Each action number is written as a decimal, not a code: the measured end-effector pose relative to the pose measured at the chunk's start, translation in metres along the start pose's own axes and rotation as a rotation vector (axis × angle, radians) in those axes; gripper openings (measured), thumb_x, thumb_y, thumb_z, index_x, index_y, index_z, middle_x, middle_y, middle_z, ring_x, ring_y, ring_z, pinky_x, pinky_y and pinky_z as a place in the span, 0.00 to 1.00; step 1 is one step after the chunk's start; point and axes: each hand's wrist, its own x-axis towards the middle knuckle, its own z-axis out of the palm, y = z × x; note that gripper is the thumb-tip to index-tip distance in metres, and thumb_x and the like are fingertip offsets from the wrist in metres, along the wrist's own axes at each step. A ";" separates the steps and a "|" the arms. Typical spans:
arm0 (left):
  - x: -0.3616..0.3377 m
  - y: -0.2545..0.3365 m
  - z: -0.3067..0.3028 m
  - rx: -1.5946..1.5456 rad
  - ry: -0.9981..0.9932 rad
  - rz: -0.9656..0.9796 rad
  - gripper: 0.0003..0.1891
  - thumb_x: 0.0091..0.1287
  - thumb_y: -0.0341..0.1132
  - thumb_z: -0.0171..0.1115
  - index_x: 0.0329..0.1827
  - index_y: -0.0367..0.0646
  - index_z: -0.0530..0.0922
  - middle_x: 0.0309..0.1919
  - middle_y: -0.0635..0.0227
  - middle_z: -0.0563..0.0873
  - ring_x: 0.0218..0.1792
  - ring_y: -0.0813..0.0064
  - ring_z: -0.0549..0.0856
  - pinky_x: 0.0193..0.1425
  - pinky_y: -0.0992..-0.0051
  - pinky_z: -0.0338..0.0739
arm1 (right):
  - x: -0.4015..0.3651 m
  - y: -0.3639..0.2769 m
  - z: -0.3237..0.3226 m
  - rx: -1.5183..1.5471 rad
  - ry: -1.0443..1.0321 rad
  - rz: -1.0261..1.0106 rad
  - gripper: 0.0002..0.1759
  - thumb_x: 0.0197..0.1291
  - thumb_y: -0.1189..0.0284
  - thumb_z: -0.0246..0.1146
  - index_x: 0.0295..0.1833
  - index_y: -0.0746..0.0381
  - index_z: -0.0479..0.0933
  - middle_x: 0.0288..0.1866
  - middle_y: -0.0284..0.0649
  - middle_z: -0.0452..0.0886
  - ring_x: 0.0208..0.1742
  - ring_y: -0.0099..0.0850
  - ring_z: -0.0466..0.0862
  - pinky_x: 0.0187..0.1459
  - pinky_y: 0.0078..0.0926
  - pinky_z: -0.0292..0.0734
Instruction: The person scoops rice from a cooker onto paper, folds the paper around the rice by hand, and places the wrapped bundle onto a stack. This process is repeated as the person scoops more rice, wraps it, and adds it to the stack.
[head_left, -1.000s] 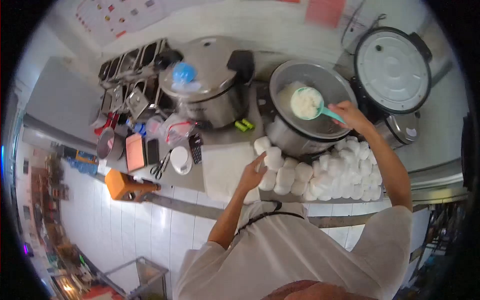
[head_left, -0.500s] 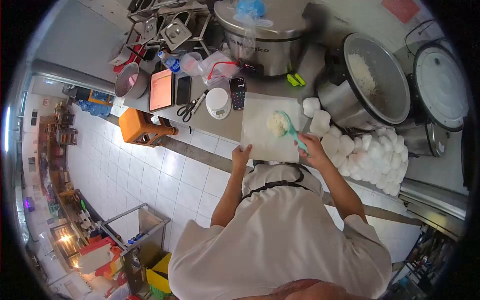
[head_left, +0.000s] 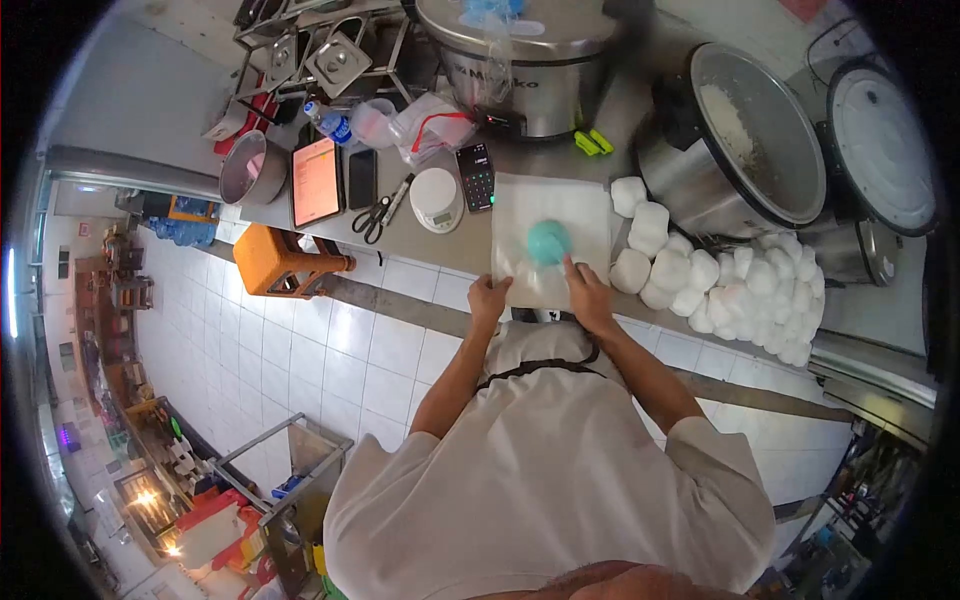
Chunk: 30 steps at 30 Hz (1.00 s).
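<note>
Our right hand is closed on the teal scoop, which sits bowl-down just beyond the fingers on the white sheet. The scoop's handle and anything beneath its bowl are hidden. Our left hand curls at the sheet's near edge, but we cannot tell whether it grips. Wrapped white balls pile up to the right of the right hand.
</note>
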 end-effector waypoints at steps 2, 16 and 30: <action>0.003 0.004 -0.006 0.043 -0.073 -0.043 0.22 0.63 0.47 0.77 0.36 0.32 0.83 0.30 0.49 0.87 0.34 0.44 0.86 0.40 0.51 0.78 | 0.000 -0.002 0.004 0.076 -0.005 0.035 0.31 0.69 0.75 0.63 0.78 0.55 0.73 0.45 0.41 0.81 0.42 0.41 0.86 0.40 0.39 0.83; 0.141 0.105 0.016 1.032 -0.510 1.066 0.31 0.66 0.25 0.60 0.75 0.54 0.76 0.78 0.78 0.75 0.65 0.66 0.81 0.65 0.61 0.77 | 0.025 0.025 -0.018 0.265 -0.197 0.052 0.31 0.70 0.73 0.62 0.78 0.49 0.71 0.51 0.45 0.84 0.51 0.48 0.84 0.51 0.45 0.82; 0.128 0.103 0.002 0.238 -0.207 0.781 0.22 0.65 0.25 0.58 0.64 0.40 0.78 0.52 0.50 0.88 0.55 0.45 0.84 0.60 0.53 0.81 | 0.048 0.025 -0.020 0.226 -0.192 0.009 0.30 0.67 0.74 0.65 0.75 0.47 0.74 0.48 0.44 0.83 0.50 0.48 0.85 0.52 0.48 0.81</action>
